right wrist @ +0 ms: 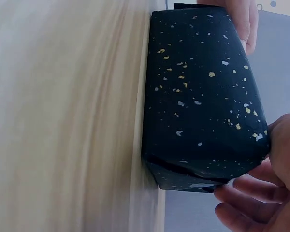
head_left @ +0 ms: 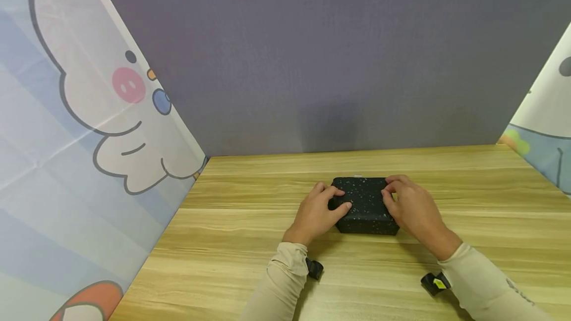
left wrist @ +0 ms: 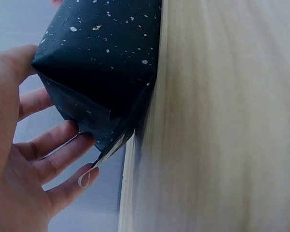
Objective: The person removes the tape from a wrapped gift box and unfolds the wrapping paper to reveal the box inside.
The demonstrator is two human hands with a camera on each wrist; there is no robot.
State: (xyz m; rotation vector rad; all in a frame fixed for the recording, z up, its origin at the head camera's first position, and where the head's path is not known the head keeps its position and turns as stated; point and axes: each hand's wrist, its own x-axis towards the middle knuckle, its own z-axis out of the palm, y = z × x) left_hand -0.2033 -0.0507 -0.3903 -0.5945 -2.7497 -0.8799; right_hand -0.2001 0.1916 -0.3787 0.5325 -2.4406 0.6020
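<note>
A box wrapped in black paper (head_left: pixel 363 202) with gold and silver flecks lies flat on the table. My left hand (head_left: pixel 314 214) holds its left end, thumb and index finger on the top edge. In the left wrist view, the other fingers touch a folded paper flap (left wrist: pixel 82 108) that stands partly loose at that end. A pale, clear strip curls from the flap's edge beside the little finger; it looks like tape (left wrist: pixel 84 179). My right hand (head_left: pixel 415 207) grips the right end, thumb on the top edge and fingers against the folded end paper (right wrist: pixel 183 179).
The wood-grain table (head_left: pixel 214 261) runs back to a grey upright panel (head_left: pixel 312 63). Cartoon-printed sheets hang at the left (head_left: pixel 58 162) and right (head_left: pixel 548 113). A small whitish bit (head_left: pixel 358 176) shows at the box's back edge.
</note>
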